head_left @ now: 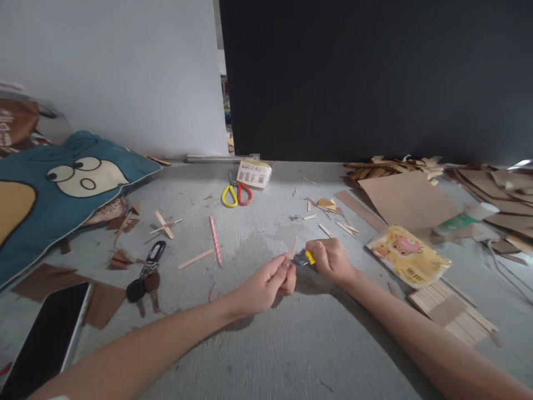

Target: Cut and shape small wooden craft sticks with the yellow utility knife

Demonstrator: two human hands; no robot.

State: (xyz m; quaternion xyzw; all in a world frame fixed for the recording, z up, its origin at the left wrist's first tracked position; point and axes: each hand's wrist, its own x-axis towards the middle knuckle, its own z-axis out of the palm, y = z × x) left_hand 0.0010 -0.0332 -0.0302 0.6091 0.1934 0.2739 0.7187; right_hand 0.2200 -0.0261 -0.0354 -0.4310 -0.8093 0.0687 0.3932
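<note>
In the left hand [266, 284], a pale flat wooden stick [292, 248].

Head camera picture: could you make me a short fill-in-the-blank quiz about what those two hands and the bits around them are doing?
1. The left hand pinches a thin wooden ____.
2. The right hand grips a small cutter with a ____ slider.
3. The scissors have one yellow handle and one ____ handle.
4. The dark phone lies at the picture's lower ____ corner.

Missing words: stick; yellow; red; left
</note>
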